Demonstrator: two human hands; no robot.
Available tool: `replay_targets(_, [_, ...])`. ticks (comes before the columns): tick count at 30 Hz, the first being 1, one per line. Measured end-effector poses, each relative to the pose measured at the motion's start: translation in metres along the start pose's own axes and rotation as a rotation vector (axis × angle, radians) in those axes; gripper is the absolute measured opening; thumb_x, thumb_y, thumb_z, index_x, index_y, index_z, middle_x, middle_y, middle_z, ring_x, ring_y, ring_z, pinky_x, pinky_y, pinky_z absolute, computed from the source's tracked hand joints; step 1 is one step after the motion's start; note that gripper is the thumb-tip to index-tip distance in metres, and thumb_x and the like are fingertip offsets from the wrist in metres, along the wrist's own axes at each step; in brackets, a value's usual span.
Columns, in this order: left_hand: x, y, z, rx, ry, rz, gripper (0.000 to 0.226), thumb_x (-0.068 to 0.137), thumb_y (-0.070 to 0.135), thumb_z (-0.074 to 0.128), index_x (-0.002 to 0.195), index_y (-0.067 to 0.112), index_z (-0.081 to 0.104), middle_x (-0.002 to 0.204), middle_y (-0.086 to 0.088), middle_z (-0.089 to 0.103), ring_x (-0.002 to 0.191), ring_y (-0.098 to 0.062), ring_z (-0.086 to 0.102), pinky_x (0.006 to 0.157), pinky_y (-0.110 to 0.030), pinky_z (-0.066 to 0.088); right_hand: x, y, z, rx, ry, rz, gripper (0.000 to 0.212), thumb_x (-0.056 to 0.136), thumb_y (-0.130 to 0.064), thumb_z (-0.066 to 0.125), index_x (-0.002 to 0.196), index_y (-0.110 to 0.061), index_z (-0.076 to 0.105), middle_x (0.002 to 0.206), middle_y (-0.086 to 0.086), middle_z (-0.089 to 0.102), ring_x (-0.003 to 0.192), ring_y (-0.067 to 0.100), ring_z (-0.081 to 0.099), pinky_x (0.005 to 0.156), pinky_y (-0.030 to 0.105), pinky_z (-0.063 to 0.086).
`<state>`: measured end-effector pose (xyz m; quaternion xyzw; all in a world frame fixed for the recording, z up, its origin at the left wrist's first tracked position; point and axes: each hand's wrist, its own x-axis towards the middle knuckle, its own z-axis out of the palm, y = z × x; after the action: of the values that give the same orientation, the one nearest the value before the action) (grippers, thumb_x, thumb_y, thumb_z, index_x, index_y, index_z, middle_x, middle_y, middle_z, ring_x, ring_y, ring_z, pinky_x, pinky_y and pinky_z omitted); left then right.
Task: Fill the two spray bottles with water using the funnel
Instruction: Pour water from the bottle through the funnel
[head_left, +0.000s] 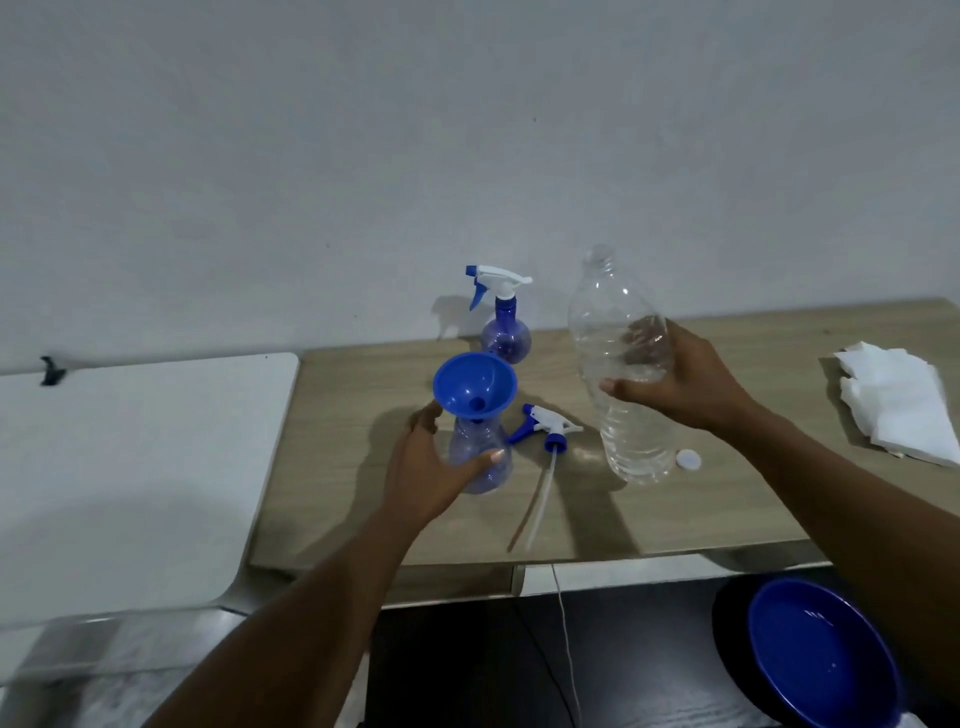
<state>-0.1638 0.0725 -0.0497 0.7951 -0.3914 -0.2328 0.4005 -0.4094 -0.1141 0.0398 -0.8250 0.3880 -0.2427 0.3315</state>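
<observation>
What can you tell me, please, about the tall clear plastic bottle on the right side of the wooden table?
The tall clear plastic bottle is see-through, ribbed and thin-walled, with a narrow threaded neck that is open, no cap on. It stands nearly upright, leaning slightly left, its base at the wooden table; whether it rests there I cannot tell. Water seems to fill its lower part. The right hand wraps its middle, thumb in front. A small white round cap lies beside its base.

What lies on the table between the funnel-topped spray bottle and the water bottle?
In the head view, a detached spray head lies there, tube toward the near edge.
</observation>
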Motion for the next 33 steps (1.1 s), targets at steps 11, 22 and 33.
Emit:
replay_targets(11, [0.023,-0.012,0.002,0.028,0.027,0.041,0.066,0.057,0.065,0.084,0.112,0.036,0.062,0.097,0.017,0.069,0.092,-0.002,0.064,0.082,-0.03,0.056,0.016,-0.029,-0.008,-0.376,-0.371,-0.086,0.074,0.063,-0.051,0.085,0.125,-0.027,0.054,0.114,-0.005,0.068,0.098,0.015,0.067,0.088,0.04,0.056])
replay_targets(22, [0.025,-0.014,-0.002,0.038,0.007,0.031,0.069,0.057,0.066,0.083,0.115,0.035,0.062,0.098,0.016,0.069,0.093,-0.003,0.065,0.082,-0.028,0.055,0.042,-0.069,-0.009,-0.719,-0.556,-0.03,0.075,0.073,-0.047,0.084,0.133,-0.02,0.048,0.109,0.001,0.062,0.11,0.023,0.05,0.085,0.036,0.047])
replay_targets(33, [0.028,-0.015,0.0,0.054,0.0,0.025,0.076,0.056,0.066,0.083,0.12,0.032,0.061,0.102,0.016,0.069,0.094,-0.006,0.065,0.084,-0.03,0.056,0.05,-0.081,-0.015,-0.818,-0.618,-0.082,0.05,0.073,-0.044,0.082,0.1,-0.029,0.043,0.081,-0.01,0.055,0.094,0.019,0.049,0.062,0.027,0.036])
